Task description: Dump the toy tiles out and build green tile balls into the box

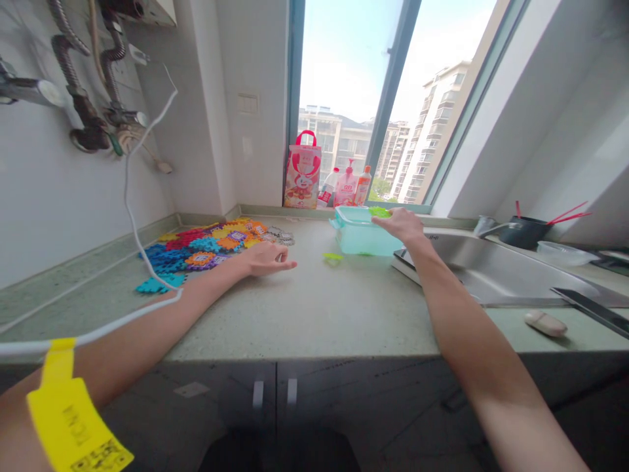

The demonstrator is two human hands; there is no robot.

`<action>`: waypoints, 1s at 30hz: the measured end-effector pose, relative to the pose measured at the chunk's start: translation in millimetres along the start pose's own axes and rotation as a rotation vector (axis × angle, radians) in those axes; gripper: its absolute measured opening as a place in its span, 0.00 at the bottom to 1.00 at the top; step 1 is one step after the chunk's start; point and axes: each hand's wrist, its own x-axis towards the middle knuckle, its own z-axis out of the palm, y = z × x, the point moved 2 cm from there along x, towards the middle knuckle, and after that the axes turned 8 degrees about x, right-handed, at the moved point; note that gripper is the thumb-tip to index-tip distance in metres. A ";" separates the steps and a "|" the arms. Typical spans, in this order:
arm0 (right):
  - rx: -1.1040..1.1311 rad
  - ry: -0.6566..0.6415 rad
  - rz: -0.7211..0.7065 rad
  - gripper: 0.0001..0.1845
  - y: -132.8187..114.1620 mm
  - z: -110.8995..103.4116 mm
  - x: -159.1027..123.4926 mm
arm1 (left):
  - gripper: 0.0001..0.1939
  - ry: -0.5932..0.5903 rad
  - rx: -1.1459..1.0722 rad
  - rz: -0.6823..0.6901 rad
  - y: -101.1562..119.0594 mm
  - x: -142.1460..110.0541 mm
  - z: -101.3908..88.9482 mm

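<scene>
My right hand reaches over the rim of a translucent teal plastic box and pinches a small green toy piece above it. My left hand rests on the countertop with fingers loosely curled, holding nothing I can see, beside a pile of colourful interlocking toy pieces in blue, red, orange, yellow and purple. One more green piece lies on the counter between my left hand and the box.
A steel sink with a tap sits right of the box. A red-handled gift bag and bottles stand on the window sill. A white cable hangs along the left wall. A pale oval object lies at front right.
</scene>
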 end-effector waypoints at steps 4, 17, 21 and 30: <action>0.026 0.026 -0.043 0.42 4.5 1.3 3.5 | 0.27 -0.030 0.014 -0.022 -1.2 1.2 1.1; 0.020 -0.322 -0.700 0.23 -80.2 28.8 -59.2 | 0.29 -0.044 0.024 -0.023 -7.0 4.1 6.5; -0.121 -0.645 -0.593 0.37 -78.2 60.7 -69.3 | 0.29 -0.048 0.011 -0.021 -4.2 2.0 3.8; 0.100 -0.304 -0.745 0.27 -94.1 54.5 -78.3 | 0.29 -0.059 -0.006 -0.010 -2.9 0.2 0.9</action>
